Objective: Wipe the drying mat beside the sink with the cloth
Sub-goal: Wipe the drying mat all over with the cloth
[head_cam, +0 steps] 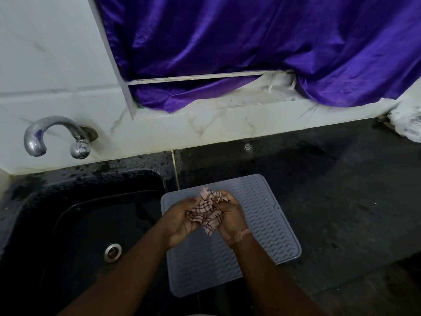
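Grey silicone forms the drying mat (268,215), which is lying flat on the dark stone surface (341,190), with its left edge just beside the right rim of the black sink (75,215). Wavy ribs are running across the mat's top face. The mat's near edge is sitting close to the near edge of the surface.

2 hands are holding 1 crumpled cloth (208,212) above the left half of the mat. The cloth is pale with dark check lines. The left hand (180,222) is cupping the cloth from the left, with its fingers curled round the fabric. The right hand (230,215) is gripping the cloth from the right, with its fingers clamped on the upper folds. A pink band (242,234) is circling the right wrist. Whether the cloth is touching the mat cannot be determined.

A chrome tap (57,135) is projecting from the white tiled wall (57,65) behind the sink's far edge. A round metal drain (112,251) is showing in the sink floor. Purple fabric (250,42) is hanging over the wall recess behind the far edge of the surface. A white crumpled plastic bag (407,124) is resting at the far right corner of the surface.
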Available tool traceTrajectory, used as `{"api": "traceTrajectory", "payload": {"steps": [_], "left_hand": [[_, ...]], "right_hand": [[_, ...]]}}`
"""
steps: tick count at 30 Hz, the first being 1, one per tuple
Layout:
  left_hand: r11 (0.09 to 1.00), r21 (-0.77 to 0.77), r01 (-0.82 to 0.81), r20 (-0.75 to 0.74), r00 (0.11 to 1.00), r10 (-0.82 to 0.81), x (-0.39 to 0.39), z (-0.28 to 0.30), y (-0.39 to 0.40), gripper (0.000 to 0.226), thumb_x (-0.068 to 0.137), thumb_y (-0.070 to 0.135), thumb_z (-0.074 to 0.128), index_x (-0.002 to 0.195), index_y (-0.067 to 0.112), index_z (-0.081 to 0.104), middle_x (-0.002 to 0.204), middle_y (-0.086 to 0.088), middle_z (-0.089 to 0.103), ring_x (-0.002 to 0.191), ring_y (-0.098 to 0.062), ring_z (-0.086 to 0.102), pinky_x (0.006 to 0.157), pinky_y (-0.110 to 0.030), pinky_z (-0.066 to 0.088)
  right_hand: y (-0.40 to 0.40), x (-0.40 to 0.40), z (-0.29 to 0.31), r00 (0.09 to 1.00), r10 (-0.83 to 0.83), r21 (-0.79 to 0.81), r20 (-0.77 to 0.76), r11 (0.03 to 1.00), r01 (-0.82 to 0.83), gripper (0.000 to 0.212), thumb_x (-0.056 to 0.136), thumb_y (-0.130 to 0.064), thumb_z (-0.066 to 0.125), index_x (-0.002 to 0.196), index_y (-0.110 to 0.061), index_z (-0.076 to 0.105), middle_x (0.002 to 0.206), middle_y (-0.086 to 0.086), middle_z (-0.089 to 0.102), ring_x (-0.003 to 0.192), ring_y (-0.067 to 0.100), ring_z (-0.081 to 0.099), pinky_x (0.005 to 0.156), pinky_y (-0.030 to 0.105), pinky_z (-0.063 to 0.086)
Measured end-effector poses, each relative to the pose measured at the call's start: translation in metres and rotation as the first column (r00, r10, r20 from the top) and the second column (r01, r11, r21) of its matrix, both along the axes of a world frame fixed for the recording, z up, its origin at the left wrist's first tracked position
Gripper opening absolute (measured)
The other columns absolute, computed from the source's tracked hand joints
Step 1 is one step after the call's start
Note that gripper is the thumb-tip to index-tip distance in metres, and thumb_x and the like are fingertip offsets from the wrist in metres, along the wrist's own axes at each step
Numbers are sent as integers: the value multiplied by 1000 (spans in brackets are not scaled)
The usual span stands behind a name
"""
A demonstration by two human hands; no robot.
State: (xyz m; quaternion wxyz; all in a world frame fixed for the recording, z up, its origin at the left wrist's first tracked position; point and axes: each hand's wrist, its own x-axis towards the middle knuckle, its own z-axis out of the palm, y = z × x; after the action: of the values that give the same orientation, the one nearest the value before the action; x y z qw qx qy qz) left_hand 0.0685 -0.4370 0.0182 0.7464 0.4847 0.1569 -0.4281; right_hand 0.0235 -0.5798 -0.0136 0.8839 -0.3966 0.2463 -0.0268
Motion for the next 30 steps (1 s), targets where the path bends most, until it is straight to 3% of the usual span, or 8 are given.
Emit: {"api": "traceTrajectory", "payload": {"steps": [4,6,11,15,20,23,26,30], "left_hand": [[994,101,-31,79,997,23,-6,-6,-2,32,95,-3,57,126,1,62,121,-20,69,109,-30,67,87,-38,58],[988,148,-39,192,981,10,-2,-3,-4,34,91,-12,57,121,1,65,115,-19,72,103,-28,70,82,-35,60],[932,288,220,518,783,-345,4,13,-22,37,87,-13,61,103,15,78,106,-10,76,105,-26,71,87,-34,60],[926,242,289,561,737,-376,-5,13,-48,43,83,-17,56,102,15,79,107,-10,76,101,-25,72,79,-30,58],[938,319,134,535,792,-295,-9,-3,-72,43,81,-13,58,96,20,80,100,-6,78,96,-23,74,77,-33,61],[770,638,21,561,672,-483,2,-23,-77,30,90,5,67,115,20,72,117,1,72,109,-15,66,99,-34,52],[516,841,-163,492,627,-604,22,-38,-60,41,91,13,65,132,13,62,135,-8,62,124,-22,56,110,-33,40],[143,988,-58,150,588,-795,38,-48,-30,73,81,37,74,146,17,48,149,-9,49,139,-26,42,115,-38,35]], "right_hand": [[-20,-23,-2,999,31,-77,13,997,-30,22,84,6,54,93,-7,69,99,18,72,93,33,65,79,44,56],[-35,-35,-3,986,124,61,110,989,-132,17,80,-13,64,96,-7,68,109,22,67,101,36,61,80,45,55],[-70,-50,-2,979,189,253,77,946,-202,57,93,-59,58,123,-10,56,137,29,57,123,47,57,99,63,47],[-71,-55,-5,909,389,13,151,918,-396,57,98,-40,63,146,-15,48,145,23,53,134,43,51,105,67,41],[-63,-48,-3,985,161,-147,-69,974,-170,44,84,-16,80,125,-18,66,124,15,70,112,31,69,94,49,57],[-79,-35,-4,964,-10,-444,-264,889,-113,31,80,-25,84,106,-22,67,98,4,76,84,16,75,69,30,60],[-117,-17,-5,935,-140,-563,-326,823,-73,31,84,-36,80,94,-9,69,79,7,75,74,21,72,62,28,58],[-165,15,-7,906,-237,-775,-349,617,-137,30,86,-28,78,106,-8,67,96,7,64,102,29,62,93,38,53]]}}
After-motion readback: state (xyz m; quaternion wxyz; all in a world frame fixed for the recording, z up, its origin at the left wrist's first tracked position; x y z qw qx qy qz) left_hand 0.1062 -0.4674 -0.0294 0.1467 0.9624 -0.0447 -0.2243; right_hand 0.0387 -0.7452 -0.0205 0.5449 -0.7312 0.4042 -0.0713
